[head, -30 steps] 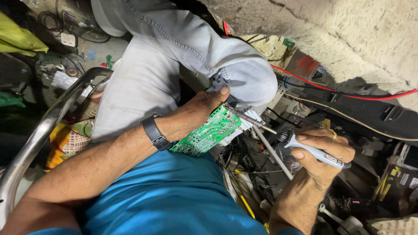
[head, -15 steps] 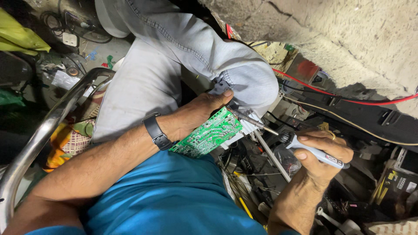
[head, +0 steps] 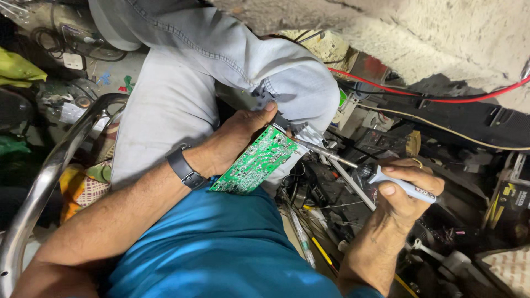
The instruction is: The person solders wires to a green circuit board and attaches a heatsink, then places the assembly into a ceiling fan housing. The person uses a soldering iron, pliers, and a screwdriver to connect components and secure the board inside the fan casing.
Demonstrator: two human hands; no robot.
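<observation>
My left hand (head: 234, 140) grips a green circuit board (head: 255, 161) by its upper edge, solder side up, resting against my raised knee in pale jeans (head: 232, 66). A black band sits on that wrist (head: 185, 168). My right hand (head: 403, 193) holds a soldering iron (head: 381, 177) with a white and black handle like a pen. Its metal tip (head: 312, 146) touches the board's top right corner beside a metal heat sink (head: 306, 132).
A curved metal chair frame (head: 49, 176) runs along the left. Tangled cables, tools and electronic parts (head: 331, 198) fill the floor below the board. A red wire (head: 419, 96) and a black case lie under a rough concrete ledge (head: 419, 38) on the right.
The board and both hands stay nearly where they were. The iron's tip has stayed at the board's corner, with only a slight shift of the view.
</observation>
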